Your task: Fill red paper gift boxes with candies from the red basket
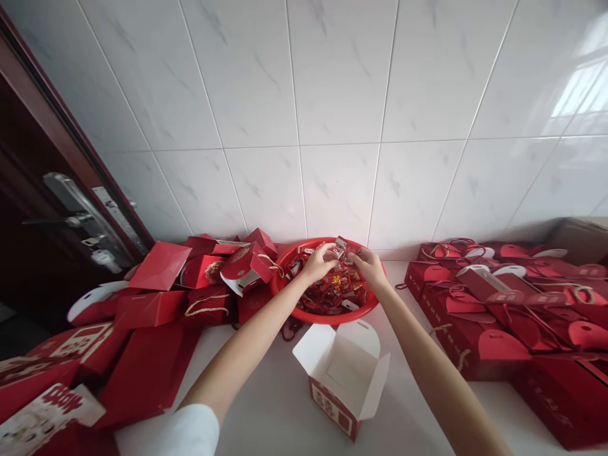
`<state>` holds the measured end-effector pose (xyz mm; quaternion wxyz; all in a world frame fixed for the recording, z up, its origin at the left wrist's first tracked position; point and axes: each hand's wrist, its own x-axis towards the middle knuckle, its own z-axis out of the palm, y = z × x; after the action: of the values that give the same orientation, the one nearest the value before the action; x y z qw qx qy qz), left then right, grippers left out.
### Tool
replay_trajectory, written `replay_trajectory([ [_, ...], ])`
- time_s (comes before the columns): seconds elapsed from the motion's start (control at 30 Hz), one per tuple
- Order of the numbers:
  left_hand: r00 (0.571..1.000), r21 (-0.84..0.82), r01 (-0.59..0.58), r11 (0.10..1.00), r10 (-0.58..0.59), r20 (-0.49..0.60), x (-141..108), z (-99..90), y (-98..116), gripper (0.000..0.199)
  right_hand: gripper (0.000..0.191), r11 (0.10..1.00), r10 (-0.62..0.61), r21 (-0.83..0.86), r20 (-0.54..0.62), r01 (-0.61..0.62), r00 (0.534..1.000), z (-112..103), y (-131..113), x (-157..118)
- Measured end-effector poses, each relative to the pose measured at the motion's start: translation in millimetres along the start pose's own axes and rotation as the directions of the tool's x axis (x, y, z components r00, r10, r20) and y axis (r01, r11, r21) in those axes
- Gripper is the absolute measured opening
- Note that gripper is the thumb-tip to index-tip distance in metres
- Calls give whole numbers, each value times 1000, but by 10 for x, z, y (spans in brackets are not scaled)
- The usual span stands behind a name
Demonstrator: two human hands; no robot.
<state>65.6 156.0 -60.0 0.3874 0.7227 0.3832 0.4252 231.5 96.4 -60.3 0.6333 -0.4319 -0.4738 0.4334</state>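
A red plastic basin (332, 319) full of small wrapped candies (335, 284) stands against the tiled wall. Both of my hands are over it. My left hand (321, 263) curls its fingers and thumb around a small wrapped candy (341, 243) near the middle of the heap. Opposite it, my right hand (369, 266) reaches in with bent, closed fingers among the candies; whatever they hold is hidden. Directly in front of the basin sits an open red gift box (332, 405) with its white flaps spread and its white inside showing.
Empty-looking red boxes (156, 316) lie piled at the left, some tipped over. Rows of closed red boxes (475, 342) with rope handles stand at the right. A brown carton (582, 237) is at the far right. A dark door with a handle (78, 218) borders the left.
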Motion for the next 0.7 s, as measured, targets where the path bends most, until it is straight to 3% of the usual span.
replay_trajectory([
  [0.1,1000,222,8,975,-6,-7,141,-118,24,34,33,994,62,96,-130,-50,990,-52,-35,-4],
  [0.23,998,381,58,923,-64,5,367,-216,57,32,31,980,101,184,-166,-70,981,-45,-104,-14],
  [0.43,990,565,100,819,-140,26,589,10,55,42,30,953,134,296,-220,-65,966,-20,-162,-67],
  [0.57,984,612,141,778,-177,-2,652,162,3,33,30,942,125,332,-215,-48,969,-17,-161,-75],
  [0.7,977,529,158,834,-211,39,694,114,-71,19,29,941,130,332,-202,-57,971,-43,-135,-39],
])
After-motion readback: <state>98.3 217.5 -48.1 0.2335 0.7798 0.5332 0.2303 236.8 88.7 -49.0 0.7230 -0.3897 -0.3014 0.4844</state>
